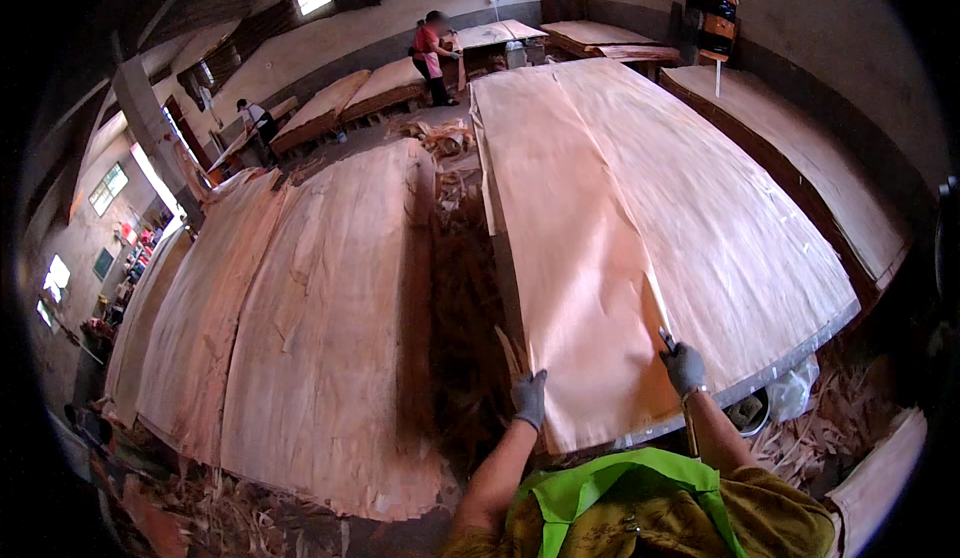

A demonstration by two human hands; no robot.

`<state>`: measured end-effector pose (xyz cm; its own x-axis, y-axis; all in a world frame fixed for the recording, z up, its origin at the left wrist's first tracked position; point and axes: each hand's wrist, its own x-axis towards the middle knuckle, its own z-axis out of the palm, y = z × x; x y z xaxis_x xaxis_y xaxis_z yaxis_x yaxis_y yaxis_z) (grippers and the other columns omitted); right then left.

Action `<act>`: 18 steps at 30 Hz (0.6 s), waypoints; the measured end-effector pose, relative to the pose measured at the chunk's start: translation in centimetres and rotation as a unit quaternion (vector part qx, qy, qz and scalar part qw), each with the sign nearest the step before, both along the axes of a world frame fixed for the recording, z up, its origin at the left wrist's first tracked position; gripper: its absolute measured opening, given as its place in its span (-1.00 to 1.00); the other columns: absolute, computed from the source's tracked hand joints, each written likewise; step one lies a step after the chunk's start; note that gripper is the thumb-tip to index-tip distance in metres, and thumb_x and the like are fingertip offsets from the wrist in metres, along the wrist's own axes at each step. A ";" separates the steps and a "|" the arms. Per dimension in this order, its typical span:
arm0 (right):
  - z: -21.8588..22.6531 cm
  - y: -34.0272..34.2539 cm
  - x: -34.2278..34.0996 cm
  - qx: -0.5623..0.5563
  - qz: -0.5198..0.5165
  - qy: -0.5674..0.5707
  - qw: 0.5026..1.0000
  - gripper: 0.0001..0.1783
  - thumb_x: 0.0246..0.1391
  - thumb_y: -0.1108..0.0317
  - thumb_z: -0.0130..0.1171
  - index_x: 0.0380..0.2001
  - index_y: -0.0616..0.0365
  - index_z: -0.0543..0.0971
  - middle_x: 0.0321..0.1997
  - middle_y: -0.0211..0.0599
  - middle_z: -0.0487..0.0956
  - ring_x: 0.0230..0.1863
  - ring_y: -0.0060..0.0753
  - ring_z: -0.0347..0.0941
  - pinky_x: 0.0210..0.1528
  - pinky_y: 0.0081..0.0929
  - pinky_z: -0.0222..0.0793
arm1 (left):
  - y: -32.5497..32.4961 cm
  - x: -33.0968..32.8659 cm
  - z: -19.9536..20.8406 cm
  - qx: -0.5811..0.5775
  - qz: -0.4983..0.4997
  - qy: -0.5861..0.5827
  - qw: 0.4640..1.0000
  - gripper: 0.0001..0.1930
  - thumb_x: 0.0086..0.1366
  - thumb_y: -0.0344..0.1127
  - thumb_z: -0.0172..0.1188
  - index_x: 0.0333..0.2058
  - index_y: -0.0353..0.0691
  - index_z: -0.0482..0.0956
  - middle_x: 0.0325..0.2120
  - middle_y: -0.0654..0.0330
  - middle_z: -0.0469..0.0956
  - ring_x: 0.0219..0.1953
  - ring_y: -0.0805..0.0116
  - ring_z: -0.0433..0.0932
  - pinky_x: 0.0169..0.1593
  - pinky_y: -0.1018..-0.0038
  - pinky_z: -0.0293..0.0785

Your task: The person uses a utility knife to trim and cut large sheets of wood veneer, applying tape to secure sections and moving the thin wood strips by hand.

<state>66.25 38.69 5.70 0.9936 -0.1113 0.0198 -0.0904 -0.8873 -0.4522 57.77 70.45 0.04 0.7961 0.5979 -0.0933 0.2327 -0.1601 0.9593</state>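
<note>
A wide, thin sheet of wood veneer (575,258) lies over a pale veneer layer (690,178) on a long table in front of me. Its near part bulges slightly and catches the light. My left hand (529,398), in a grey glove, is closed on the sheet's left edge near the front corner. Also gloved in grey, my right hand (684,368) is at the sheet's right edge. It is closed around a slim tool (691,432), whose dark tip pokes out above the fingers and whose shaft runs below the wrist. The tool's exact kind is unclear.
Veneer stacks (320,338) stand to the left, beyond a gap strewn with scraps (465,308). Another stack (790,148) lines the right wall. A bucket (750,413) and plastic bag (795,388) sit by the table's near right corner. Two people (432,58) work farther back.
</note>
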 end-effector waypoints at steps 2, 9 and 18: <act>0.9 1.5 3.3 -0.016 0.014 0.022 1.000 -0.56 -0.10 -0.05 0.23 -0.41 0.14 0.57 -0.38 0.07 0.57 -0.28 0.12 0.50 -0.24 -0.07 0.39 | 2.0 2.9 -0.5 0.080 -0.013 0.010 0.997 -0.62 0.13 -0.10 0.21 -0.36 -0.40 0.55 -0.43 -0.15 0.57 -0.39 0.06 0.54 -0.26 0.26 0.40; 0.7 3.1 5.8 0.036 0.006 0.025 0.999 -0.58 -0.08 -0.04 0.19 -0.42 0.15 0.56 -0.36 0.05 0.57 -0.28 0.12 0.50 -0.22 -0.07 0.39 | 5.2 6.8 -2.0 0.045 0.009 0.019 0.999 -0.63 0.08 -0.11 0.26 -0.40 -0.41 0.58 -0.49 -0.14 0.57 -0.44 0.04 0.55 -0.31 0.26 0.42; -3.0 0.5 1.3 0.038 0.065 0.093 0.993 -0.51 -0.07 -0.03 0.18 -0.28 0.20 0.44 -0.34 0.09 0.56 -0.25 0.15 0.49 -0.23 -0.11 0.36 | 4.0 -1.0 -6.8 -0.061 -0.061 0.041 0.995 -0.66 0.03 -0.20 0.33 -0.37 -0.41 0.58 -0.51 -0.04 0.59 -0.50 0.17 0.55 -0.36 0.29 0.43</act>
